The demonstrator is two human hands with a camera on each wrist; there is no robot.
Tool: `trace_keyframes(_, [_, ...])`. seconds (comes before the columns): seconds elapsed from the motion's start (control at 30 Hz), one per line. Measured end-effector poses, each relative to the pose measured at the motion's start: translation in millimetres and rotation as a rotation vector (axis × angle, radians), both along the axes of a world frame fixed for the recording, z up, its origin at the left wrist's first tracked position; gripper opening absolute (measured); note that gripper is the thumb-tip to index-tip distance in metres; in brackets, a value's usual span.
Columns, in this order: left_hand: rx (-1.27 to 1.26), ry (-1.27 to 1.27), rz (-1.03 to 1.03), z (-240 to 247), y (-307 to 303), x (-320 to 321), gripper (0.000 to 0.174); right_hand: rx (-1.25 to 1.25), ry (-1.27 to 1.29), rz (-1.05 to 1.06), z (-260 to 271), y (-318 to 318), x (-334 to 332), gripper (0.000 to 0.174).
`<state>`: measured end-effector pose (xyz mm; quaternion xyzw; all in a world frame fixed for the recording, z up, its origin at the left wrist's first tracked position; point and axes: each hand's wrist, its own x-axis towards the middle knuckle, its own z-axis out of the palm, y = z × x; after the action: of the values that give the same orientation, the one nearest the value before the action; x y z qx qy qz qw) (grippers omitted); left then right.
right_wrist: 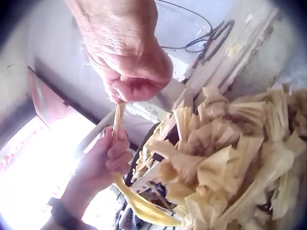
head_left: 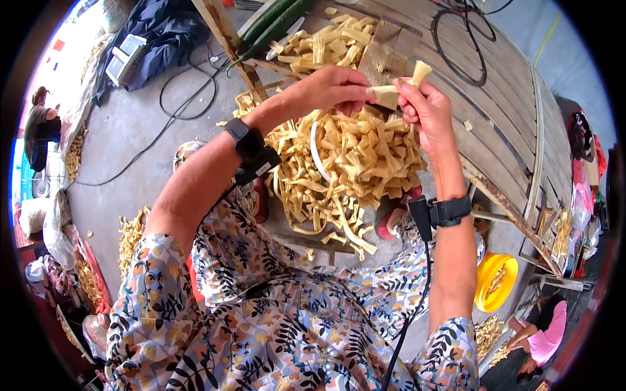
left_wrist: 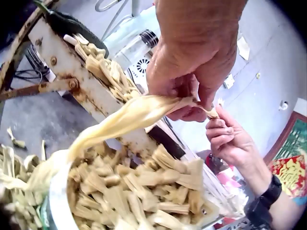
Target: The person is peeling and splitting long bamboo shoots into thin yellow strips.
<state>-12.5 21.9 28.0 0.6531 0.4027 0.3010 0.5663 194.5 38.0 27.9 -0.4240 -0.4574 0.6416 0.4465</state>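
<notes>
Both hands hold a pale yellow, soft flat strip, pulled between them above a large heap of knotted yellow pieces. My left hand pinches it with curled fingers; in the left wrist view, a long twisted length trails from that hand toward the lower left. My right hand grips the other part between thumb and curled fingers, and a flared end sticks up past the thumb. In the right wrist view, the right hand is above the left hand, a short stretch of strip between them.
A slatted wooden surface is at the right, with a coiled black cable. More yellow pieces lie beside long dark green vegetables. A yellow bucket stands lower right, near a person in pink. A white curved band crosses the heap.
</notes>
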Motion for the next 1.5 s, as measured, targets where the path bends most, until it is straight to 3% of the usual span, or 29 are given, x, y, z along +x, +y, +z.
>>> trace_keyframes(0.1, [0.225,0.245,0.075,-5.0,19.9,-13.2,0.020,0.036,0.043,-0.088,3.2,23.1,7.9,0.017])
trace_keyframes(0.2, [0.334,0.267,0.236,5.2,38.3,-15.1,0.020,0.057,0.079,-0.179,0.1,44.0,-2.4,0.017])
trace_keyframes(0.43, [0.434,0.239,0.469,-25.6,83.7,-1.9,0.018,0.015,0.112,-0.337,-24.8,75.5,-13.2,0.016])
trace_keyframes(0.73, [0.509,0.216,0.517,-34.3,92.7,1.3,0.019,0.025,0.114,-0.349,-36.2,89.2,-16.5,0.014])
trace_keyframes(1.03, [0.432,0.259,0.486,-29.3,90.9,0.3,0.019,0.041,0.141,-0.364,-31.9,87.5,-14.3,0.013])
trace_keyframes(1.13, [0.543,0.312,0.520,-43.7,97.6,-0.6,0.019,0.068,0.012,-0.317,-47.0,92.1,-16.7,0.013])
trace_keyframes(1.27, [0.414,0.330,0.565,-44.4,92.1,-4.6,0.018,0.210,-0.368,-0.444,-62.7,91.8,-3.8,0.014])
trace_keyframes(1.4, [0.335,0.173,0.367,-14.9,65.1,-7.8,0.015,0.059,-0.294,-0.153,-7.2,56.1,10.9,0.026])
trace_keyframes(1.43, [0.315,0.140,0.338,-12.2,57.7,-6.8,0.013,0.076,-0.467,-0.009,5.6,49.6,20.7,0.031])
trace_keyframes(1.5, [0.392,0.156,0.289,-9.8,45.5,-2.5,0.012,0.353,-0.666,0.176,20.1,36.6,39.4,0.030])
